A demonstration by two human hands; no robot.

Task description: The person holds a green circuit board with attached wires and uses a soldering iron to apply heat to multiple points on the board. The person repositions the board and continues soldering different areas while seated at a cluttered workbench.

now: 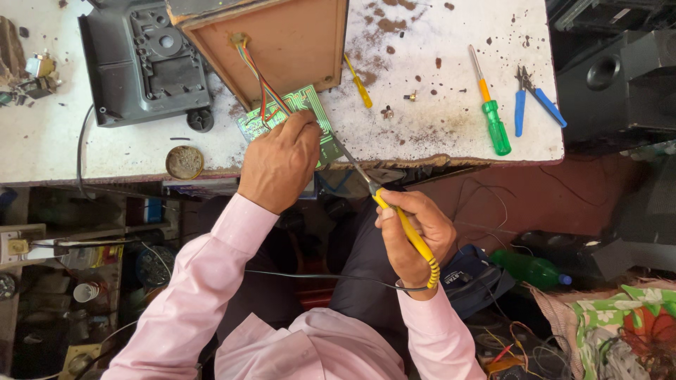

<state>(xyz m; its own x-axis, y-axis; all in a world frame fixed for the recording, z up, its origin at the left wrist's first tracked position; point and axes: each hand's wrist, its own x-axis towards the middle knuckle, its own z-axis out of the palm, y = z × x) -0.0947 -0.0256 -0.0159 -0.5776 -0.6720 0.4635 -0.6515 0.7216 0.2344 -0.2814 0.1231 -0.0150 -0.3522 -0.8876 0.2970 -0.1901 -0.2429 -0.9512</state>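
At the worktop's worn front edge, the left hand has its fingers pinching a green circuit board with ribbon wires. The right hand clenches a yellow-handled soldering iron, its thin metal tip reaching the board; open speckled surface lies right

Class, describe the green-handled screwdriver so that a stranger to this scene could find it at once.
Start at the white workbench and go to its right end. The green-handled screwdriver lies there, left of the blue-handled pliers. Its orange collar and thick green grip distinguish it from the thin yellow screwdriver.
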